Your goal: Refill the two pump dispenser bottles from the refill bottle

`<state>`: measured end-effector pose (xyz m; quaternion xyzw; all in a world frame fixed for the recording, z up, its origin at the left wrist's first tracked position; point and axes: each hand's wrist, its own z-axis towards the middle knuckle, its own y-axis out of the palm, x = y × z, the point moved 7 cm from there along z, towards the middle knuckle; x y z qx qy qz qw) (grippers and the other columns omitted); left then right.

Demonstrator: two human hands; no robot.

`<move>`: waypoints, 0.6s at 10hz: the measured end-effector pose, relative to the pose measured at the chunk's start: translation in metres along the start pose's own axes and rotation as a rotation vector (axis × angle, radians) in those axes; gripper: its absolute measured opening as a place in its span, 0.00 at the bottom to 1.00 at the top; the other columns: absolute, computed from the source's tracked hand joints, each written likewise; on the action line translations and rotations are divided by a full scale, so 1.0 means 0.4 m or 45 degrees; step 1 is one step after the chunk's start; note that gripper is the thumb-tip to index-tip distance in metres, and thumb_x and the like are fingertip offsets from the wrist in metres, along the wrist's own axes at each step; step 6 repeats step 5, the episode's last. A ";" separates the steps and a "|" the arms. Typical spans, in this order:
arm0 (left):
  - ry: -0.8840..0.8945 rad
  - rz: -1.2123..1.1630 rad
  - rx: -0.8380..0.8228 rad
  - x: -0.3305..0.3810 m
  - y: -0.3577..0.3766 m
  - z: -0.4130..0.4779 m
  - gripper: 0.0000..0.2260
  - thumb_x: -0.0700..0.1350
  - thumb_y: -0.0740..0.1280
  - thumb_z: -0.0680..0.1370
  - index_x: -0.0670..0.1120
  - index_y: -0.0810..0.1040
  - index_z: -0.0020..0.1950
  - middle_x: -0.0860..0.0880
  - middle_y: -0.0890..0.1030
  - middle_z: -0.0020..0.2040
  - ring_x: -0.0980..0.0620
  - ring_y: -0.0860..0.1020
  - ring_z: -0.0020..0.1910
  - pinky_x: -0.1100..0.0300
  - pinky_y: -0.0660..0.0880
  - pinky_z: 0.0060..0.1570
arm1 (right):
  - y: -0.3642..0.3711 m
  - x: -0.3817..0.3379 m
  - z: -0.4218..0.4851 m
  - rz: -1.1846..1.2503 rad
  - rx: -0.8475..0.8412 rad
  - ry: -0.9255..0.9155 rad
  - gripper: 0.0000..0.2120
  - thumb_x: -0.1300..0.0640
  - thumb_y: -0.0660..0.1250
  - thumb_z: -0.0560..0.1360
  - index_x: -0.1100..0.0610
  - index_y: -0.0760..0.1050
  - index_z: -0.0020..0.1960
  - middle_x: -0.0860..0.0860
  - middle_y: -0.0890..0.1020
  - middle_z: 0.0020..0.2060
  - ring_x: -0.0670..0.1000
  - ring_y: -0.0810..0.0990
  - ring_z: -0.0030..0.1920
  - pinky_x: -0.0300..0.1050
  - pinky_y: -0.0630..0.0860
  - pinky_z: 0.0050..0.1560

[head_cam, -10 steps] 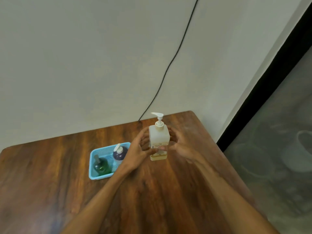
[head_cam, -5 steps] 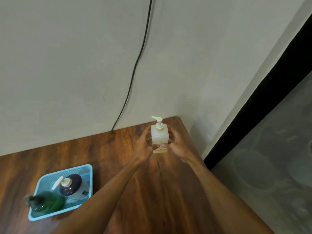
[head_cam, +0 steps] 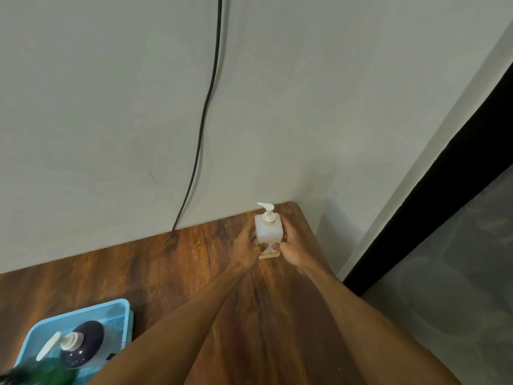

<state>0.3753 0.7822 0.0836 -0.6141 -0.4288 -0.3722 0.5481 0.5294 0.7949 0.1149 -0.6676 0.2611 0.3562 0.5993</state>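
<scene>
White pump bottle (head_cam: 268,232) upright near the table's (head_cam: 180,273) far right corner; left hand (head_cam: 245,247) and right hand (head_cam: 294,250) curl round its lower sides, probably to steady it for opening. Dark pump bottle (head_cam: 83,343) and green bottle (head_cam: 41,373) sit in the basket (head_cam: 91,312).

We see a bottle (head_cam: 268,232) standing on the table (head_cam: 166,273), at the far right corner, close to the wall (head_cam: 97,120) behind it. Our left hand (head_cam: 245,247) is on its left side and our right hand (head_cam: 294,250) is on its right side. Both hold it low down. A basket (head_cam: 116,315) sits on the table off to the left and nearer to us, well apart from the bottle. In the basket is a second bottle (head_cam: 86,343). A third bottle (head_cam: 50,372) is just in front of it, at the near left edge. A cord (head_cam: 200,129) hangs down the wall and goes behind the table, left of the bottle.
</scene>
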 end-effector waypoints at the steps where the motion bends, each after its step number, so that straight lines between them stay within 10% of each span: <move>1: -0.029 0.026 -0.030 -0.015 0.004 0.018 0.35 0.32 0.71 0.75 0.50 0.65 0.80 0.50 0.77 0.70 0.50 0.77 0.69 0.45 0.76 0.68 | -0.001 0.000 0.013 -0.088 0.007 0.002 0.32 0.52 0.75 0.68 0.32 0.68 0.66 0.34 0.77 0.54 0.40 0.79 0.54 0.45 0.80 0.50; 3: -0.075 0.111 -0.068 -0.004 -0.012 -0.005 0.50 0.35 0.74 0.76 0.50 0.41 0.84 0.45 0.67 0.80 0.44 0.74 0.73 0.59 0.72 0.68 | -0.002 -0.009 0.004 -0.119 0.025 -0.035 0.32 0.48 0.73 0.67 0.40 0.67 0.69 0.38 0.72 0.62 0.46 0.74 0.65 0.40 0.75 0.58; 4: -0.081 0.181 0.034 0.039 -0.066 -0.071 0.50 0.32 0.74 0.75 0.45 0.40 0.84 0.46 0.62 0.82 0.42 0.69 0.76 0.73 0.66 0.55 | -0.011 -0.013 -0.029 -0.140 0.072 -0.044 0.45 0.37 0.61 0.62 0.40 0.58 0.78 0.41 0.62 0.77 0.45 0.61 0.78 0.51 0.68 0.74; 6: 0.018 0.171 0.139 0.091 -0.138 -0.152 0.44 0.31 0.72 0.76 0.47 0.50 0.84 0.50 0.66 0.79 0.51 0.68 0.75 0.69 0.66 0.61 | -0.003 0.002 -0.076 0.056 0.152 0.060 0.48 0.38 0.62 0.62 0.46 0.55 0.81 0.42 0.58 0.81 0.44 0.56 0.80 0.53 0.64 0.78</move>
